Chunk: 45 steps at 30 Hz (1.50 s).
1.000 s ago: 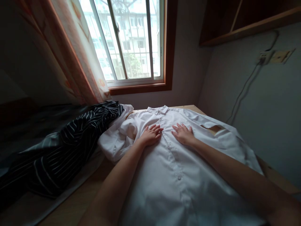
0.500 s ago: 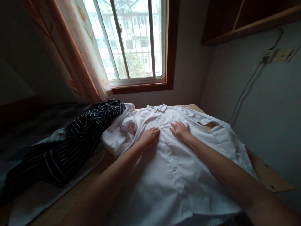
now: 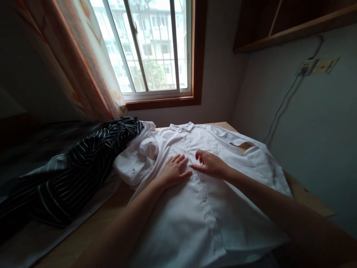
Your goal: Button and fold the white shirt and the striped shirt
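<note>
A white buttoned shirt (image 3: pixel 173 219) lies front up on a wooden board, its collar (image 3: pixel 182 127) at the far end towards the window. My left hand (image 3: pixel 175 170) rests flat on the shirt just left of the button strip, fingers spread. Over the strip, to the right, is my right hand (image 3: pixel 210 164), its fingers curved and thumb stretched out apart from them, with nothing between. Whether its fingertips touch the cloth is hard to tell. The shirt's left-side sleeve is bunched up; the right part spreads to the board's edge.
A black striped garment (image 3: pixel 80 167) lies heaped at the left. The wooden board (image 3: pixel 309 195) shows at the right. Behind are a window (image 3: pixel 153 48) and a curtain (image 3: pixel 92 63). A shelf (image 3: pixel 295 28) and a socket with a cable (image 3: pixel 306 67) are on the right wall.
My right hand has risen from lying flat and moved in over the button strip, its fingers now curved. My left hand has spread its fingers and lies slightly nearer. The view has shifted slightly.
</note>
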Each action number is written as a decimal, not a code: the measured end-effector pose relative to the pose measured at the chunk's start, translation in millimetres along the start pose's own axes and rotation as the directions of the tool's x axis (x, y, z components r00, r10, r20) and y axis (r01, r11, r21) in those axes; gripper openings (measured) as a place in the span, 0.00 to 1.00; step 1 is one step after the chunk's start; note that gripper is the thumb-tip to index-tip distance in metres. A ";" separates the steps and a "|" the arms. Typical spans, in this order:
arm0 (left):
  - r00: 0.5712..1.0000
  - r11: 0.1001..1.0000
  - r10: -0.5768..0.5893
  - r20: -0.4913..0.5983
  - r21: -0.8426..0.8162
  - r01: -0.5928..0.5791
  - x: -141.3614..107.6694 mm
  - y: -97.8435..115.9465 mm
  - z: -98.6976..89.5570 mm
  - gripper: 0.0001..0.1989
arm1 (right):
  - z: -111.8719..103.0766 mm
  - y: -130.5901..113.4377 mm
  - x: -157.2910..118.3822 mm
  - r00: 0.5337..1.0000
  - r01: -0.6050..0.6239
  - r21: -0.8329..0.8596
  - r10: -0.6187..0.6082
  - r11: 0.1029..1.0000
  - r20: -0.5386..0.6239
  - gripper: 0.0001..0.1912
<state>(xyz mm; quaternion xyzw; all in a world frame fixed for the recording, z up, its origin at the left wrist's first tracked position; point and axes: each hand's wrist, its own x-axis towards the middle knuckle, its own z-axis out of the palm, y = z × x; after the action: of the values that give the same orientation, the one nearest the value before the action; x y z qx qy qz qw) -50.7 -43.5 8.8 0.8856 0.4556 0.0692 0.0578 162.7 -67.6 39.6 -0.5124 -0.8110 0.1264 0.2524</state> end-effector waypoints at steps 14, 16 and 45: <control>0.983 0.990 0.141 0.120 -0.045 -0.136 -15.1 -0.5 -9.7 0.40 | 6.8 24.9 -0.7 0.969 -0.248 0.167 0.243 0.954 0.051 0.10; 0.982 0.989 0.145 0.118 -0.051 -0.140 -14.7 -0.5 -10.2 0.39 | 3.1 32.6 -2.0 0.965 -0.263 0.245 0.252 0.933 0.076 0.13; 0.970 0.992 0.124 0.209 -0.055 -0.115 -15.3 7.5 -21.0 0.38 | -56.6 38.7 -20.4 0.900 -0.361 0.540 0.134 0.760 0.414 0.17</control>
<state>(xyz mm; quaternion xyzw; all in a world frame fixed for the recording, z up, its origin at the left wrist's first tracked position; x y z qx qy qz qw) -57.2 -59.5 29.7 0.9124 0.3909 -0.0124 0.1206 230.0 -71.8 63.6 -0.4778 -0.6829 0.5004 0.2342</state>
